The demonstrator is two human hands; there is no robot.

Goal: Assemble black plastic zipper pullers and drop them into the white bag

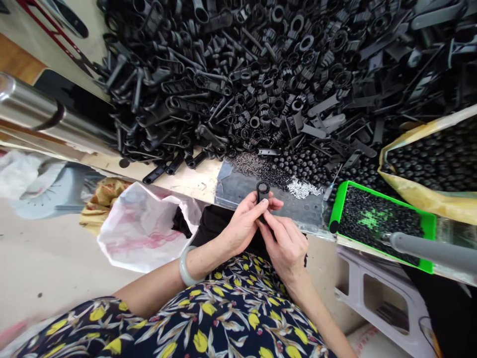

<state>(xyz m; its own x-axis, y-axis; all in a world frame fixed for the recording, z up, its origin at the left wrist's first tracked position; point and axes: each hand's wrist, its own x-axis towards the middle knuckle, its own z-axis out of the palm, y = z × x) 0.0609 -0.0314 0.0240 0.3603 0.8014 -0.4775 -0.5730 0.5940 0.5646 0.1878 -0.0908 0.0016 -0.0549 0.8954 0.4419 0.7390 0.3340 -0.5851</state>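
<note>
Above the table's near edge, my left hand (245,222) grips a black plastic handle-like part with a round ring end (263,188), thumb across its shaft. The ring points away from me. Closed at the lower end of the same part, my right hand (285,242) pinches with thumb and fingertips; whether a smaller piece is between them is hidden. Just beyond the hands lie a heap of small white pins (302,188), some tiny brownish pieces (246,163) and round black beads (303,161).
A large pile of black plastic parts (208,79) covers the table's far side. At right stand a green tray (337,206) of small black pieces and a yellow-edged bag (406,181) of black balls. A white plastic bag (130,228) hangs at left, near a steel flask (33,102).
</note>
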